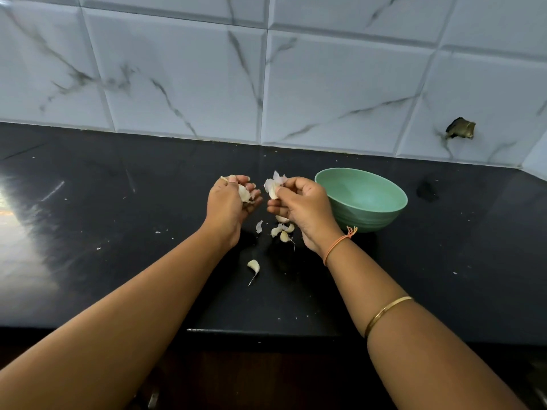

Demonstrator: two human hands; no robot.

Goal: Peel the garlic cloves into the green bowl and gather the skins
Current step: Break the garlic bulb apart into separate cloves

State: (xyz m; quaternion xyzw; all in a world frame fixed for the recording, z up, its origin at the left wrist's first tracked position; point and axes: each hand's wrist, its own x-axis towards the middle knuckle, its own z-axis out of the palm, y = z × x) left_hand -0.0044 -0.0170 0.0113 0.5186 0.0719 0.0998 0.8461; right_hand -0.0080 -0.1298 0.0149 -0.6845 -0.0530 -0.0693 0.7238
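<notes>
Clove in work (272,189): being held in the air above the middle of the worktop (118,232), its papery skin flaring loose at the top.
Right hand (302,208): grip pinching that clove between thumb and fingertips.
Left hand (229,202): grip cupping further garlic (244,193), fingers curling over it; the number inside is not countable.
Green bowl (370,217): one, sitting just beside the right hand, toward the back edge; appearing empty.
Loose cloves (282,232): about four lying clustered below the right hand; one more (254,266) lying apart, nearer the front edge.
Skins: one fragment (259,226) lying just beside the cluster; small flecks lying scattered across the worktop.
Risk: skin being torn in the air is likely to drift and spread, making gathering harder; the cupped garlic may slip out should the left grip slacken; a peeled clove may miss the bowl.
</notes>
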